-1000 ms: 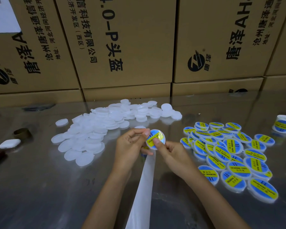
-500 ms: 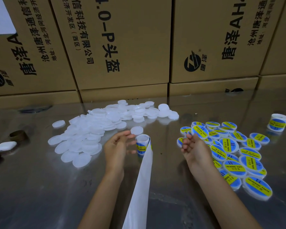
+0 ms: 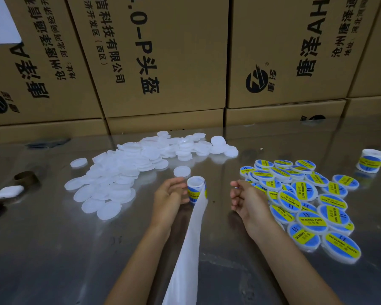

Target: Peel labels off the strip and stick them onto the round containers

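White unlabelled lids [image 3: 128, 175] lie left of the loosely curled left hand [image 3: 169, 194] beside the label roll [image 3: 196, 189]; right hand [image 3: 246, 200] holds nothing.

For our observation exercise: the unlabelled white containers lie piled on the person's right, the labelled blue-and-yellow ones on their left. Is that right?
No, the sides are swapped. The head view shows the unlabelled white containers piled on the person's left, the labelled blue-and-yellow ones on their right.
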The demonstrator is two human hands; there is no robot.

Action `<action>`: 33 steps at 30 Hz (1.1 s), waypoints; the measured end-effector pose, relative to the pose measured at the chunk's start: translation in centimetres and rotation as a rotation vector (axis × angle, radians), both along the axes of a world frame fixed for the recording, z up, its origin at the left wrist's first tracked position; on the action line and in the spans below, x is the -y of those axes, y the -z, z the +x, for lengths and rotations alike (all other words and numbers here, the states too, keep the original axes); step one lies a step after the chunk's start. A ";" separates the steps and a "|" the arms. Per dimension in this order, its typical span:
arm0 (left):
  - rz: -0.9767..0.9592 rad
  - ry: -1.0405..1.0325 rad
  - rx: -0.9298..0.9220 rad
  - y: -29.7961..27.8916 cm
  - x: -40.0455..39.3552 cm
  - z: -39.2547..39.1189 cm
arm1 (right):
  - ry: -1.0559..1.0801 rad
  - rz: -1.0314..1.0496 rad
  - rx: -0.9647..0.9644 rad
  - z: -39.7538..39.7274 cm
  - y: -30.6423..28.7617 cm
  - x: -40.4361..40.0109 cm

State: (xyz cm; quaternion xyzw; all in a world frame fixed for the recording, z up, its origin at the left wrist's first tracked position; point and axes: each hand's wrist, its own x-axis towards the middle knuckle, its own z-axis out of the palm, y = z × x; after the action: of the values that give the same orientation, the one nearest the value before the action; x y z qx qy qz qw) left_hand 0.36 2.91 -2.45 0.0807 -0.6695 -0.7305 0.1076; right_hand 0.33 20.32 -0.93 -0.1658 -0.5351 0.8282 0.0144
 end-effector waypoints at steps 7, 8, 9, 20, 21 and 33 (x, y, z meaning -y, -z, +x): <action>-0.475 -0.102 -0.021 0.4 1.0 -5.1 | 0.011 0.016 -0.051 -0.9 0.9 -0.1; -0.610 -0.099 -0.013 0.4 1.2 -6.1 | 0.018 0.031 -0.066 -1.0 1.1 -0.1; -0.719 -0.078 -0.007 0.3 1.4 -7.0 | 0.023 0.054 -0.082 -1.2 1.3 -0.1; -0.805 -0.165 -0.063 2.1 1.2 -8.8 | 0.012 0.247 -0.117 -2.4 2.2 0.4; -0.744 -0.205 -0.065 1.9 1.3 -8.5 | 0.008 0.263 -0.119 -2.3 2.2 0.4; 0.370 -0.147 -0.004 -0.9 2.6 -2.0 | 0.072 0.441 -0.359 -1.0 1.7 1.2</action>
State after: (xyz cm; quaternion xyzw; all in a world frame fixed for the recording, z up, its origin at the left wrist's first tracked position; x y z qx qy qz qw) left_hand -1.67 0.34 -1.57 0.1463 -0.5161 -0.8313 0.1456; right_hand -0.67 19.14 -2.60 -0.0282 -0.6851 0.7067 0.1741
